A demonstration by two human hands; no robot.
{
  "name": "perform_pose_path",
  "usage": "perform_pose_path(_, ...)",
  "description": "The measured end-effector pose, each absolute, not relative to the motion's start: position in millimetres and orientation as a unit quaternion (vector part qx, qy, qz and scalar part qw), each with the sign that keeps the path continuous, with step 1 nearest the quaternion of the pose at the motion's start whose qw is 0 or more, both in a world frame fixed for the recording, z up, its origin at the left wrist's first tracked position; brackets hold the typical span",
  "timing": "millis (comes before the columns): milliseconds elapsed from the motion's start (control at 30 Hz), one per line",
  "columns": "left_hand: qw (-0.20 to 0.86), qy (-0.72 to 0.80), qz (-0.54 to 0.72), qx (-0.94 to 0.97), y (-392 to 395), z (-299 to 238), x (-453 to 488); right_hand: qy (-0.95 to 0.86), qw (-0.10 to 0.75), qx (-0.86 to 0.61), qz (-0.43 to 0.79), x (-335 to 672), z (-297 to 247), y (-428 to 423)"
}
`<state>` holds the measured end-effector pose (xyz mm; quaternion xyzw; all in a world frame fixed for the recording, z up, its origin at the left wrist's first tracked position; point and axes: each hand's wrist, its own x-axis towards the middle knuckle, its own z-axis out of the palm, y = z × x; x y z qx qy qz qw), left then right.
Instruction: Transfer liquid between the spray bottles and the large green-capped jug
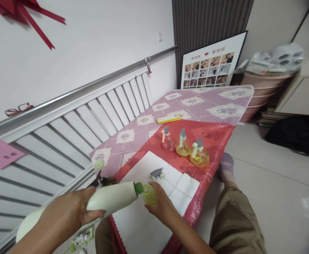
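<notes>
My left hand (72,208) is closed around a pale green thermos-like bottle (113,197), tilted so its green spout points right. The rest of its pale body passes behind my left forearm. Against the spout is the mouth of a small yellowish-green clear bottle (149,196), which my right hand (161,201) grips. Whether liquid is flowing cannot be made out. A loose grey and pale green spray head (158,173) lies on the white mat (133,229) just beyond my right hand. Farther off stand three clear spray bottles; the nearest one (199,157) and the middle one (183,149) contain yellow liquid.
A yellow-and-white box (168,119) lies beyond the bottles on the patterned tablecloth (133,121). Red plastic sheeting (212,132) covers the near part. A white railing (91,109) runs along the left. Pink baskets (261,91) and a photo board (212,67) stand behind.
</notes>
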<state>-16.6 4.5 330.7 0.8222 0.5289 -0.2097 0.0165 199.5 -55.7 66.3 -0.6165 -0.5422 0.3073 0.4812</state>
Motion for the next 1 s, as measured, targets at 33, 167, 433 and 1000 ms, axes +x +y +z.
perform_pose_path(33,0.017,0.530,-0.212,0.821,4.2,331.6,-15.7,-0.543,0.481,-0.616,0.308,199.7,66.9,-55.9)
perform_pose_path(167,0.016,0.531,-0.218,0.819,2.5,334.9,-12.1,-0.543,0.486,-0.614,0.303,200.0,69.5,-56.6)
perform_pose_path(433,0.007,0.529,-0.223,0.819,0.7,335.8,-10.1,-0.539,0.489,-0.616,0.302,200.1,69.9,-56.9)
perform_pose_path(1000,0.013,0.529,-0.221,0.819,-2.5,340.5,-4.9,-0.537,0.476,-0.624,0.309,200.6,72.8,-57.8)
